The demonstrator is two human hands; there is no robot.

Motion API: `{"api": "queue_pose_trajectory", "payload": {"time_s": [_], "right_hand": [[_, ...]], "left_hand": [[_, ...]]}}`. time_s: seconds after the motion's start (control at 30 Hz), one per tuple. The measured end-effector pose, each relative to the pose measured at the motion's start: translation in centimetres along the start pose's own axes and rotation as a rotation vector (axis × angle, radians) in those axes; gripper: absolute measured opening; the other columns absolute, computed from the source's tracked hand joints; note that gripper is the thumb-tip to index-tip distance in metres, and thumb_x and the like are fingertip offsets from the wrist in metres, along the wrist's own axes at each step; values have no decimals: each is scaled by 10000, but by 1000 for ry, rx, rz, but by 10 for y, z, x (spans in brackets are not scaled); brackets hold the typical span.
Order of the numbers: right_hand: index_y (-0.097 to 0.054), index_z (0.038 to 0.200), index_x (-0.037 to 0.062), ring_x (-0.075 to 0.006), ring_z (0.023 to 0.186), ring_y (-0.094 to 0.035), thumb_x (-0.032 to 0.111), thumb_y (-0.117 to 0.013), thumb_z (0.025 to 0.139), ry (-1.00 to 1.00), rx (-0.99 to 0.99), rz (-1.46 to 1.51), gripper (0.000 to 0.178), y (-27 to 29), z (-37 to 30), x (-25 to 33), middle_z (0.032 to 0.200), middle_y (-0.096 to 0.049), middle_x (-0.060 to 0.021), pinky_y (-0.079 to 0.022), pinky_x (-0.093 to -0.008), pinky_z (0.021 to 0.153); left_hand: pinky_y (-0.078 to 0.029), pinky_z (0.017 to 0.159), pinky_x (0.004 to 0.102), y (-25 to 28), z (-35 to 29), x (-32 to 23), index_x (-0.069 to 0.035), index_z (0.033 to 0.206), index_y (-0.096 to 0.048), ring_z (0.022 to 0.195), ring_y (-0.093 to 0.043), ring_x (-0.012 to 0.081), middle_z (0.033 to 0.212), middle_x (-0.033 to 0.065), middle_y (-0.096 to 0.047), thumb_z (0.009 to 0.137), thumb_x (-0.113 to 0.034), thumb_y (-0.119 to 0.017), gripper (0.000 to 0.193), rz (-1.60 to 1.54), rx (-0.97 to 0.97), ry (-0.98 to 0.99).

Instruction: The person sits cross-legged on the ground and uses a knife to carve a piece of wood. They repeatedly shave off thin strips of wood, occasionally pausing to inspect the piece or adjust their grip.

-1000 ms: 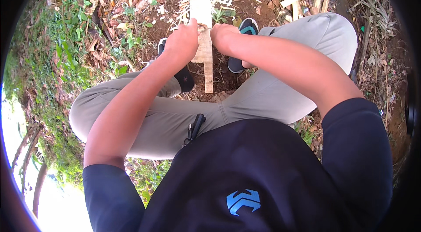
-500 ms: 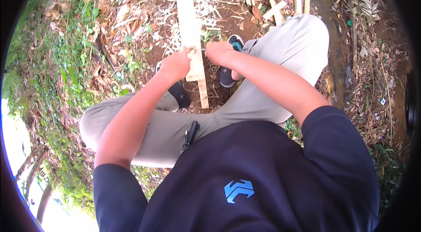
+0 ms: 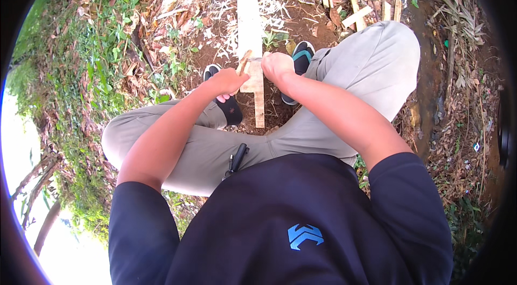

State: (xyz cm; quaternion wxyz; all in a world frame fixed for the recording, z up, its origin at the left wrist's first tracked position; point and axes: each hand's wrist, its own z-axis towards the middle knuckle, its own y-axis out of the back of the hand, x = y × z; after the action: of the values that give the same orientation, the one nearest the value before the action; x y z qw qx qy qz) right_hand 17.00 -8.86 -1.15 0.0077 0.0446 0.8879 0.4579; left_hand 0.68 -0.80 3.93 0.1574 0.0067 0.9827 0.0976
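Note:
A long pale plank (image 3: 249,21) runs away from me between my feet, its near end resting on a narrower wood piece (image 3: 259,110). My left hand (image 3: 229,81) is closed around the lower end of a slim brown wooden piece (image 3: 245,62), beside the plank's left edge. My right hand (image 3: 278,68) is a fist at the plank's right edge. From it a thin, dark, blade-like tool (image 3: 256,60) reaches across the plank toward the brown piece. Whether the two are joined, I cannot tell. The tool's handle is hidden in my right fist.
Pale wood shavings (image 3: 272,2) litter the soil around the plank. Cut wood strips (image 3: 355,16) lie at the far right. Leaf litter and green plants (image 3: 102,59) cover the left side. My bent knees and shoes (image 3: 303,56) flank the plank. A black object (image 3: 237,158) rests on my lap.
My left hand has drawn slightly toward me and off the plank, baring the brown wooden piece. My right hand stays by the plank's edge. The whole view has shifted, moving the scene rightward.

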Motion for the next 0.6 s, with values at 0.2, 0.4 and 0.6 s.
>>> {"api": "queue_pose_trajectory", "payload": {"time_s": [0.2, 0.4, 0.6], "right_hand": [[-700, 977, 53, -267, 800, -723, 132, -540, 859, -23, -48, 52, 214, 7, -6, 3, 917, -727, -126, -550, -456, 515], [-658, 916, 29, -296, 646, -671, 127, -534, 843, 25, -228, -45, 174, 0, 5, -3, 761, -663, -138, -457, -456, 381], [-650, 841, 3, -304, 591, -604, 137, -552, 822, 154, -388, -557, 168, 0, 18, 1, 719, -603, -145, -404, -445, 358]], "left_hand": [[-581, 420, 387, -24, 5, -9, 178, 887, -552, 561, -651, 265, 713, 193, -617, 857, -311, -588, 491, -112, 3, 19], [-574, 414, 399, -27, -4, -21, 189, 1030, -454, 561, -657, 293, 793, 243, -631, 904, -335, -544, 546, -167, -25, 103], [-565, 494, 402, 15, 10, -10, 70, 1117, -475, 606, -626, 251, 854, 181, -614, 928, -371, -522, 482, -144, 172, 129]]}}
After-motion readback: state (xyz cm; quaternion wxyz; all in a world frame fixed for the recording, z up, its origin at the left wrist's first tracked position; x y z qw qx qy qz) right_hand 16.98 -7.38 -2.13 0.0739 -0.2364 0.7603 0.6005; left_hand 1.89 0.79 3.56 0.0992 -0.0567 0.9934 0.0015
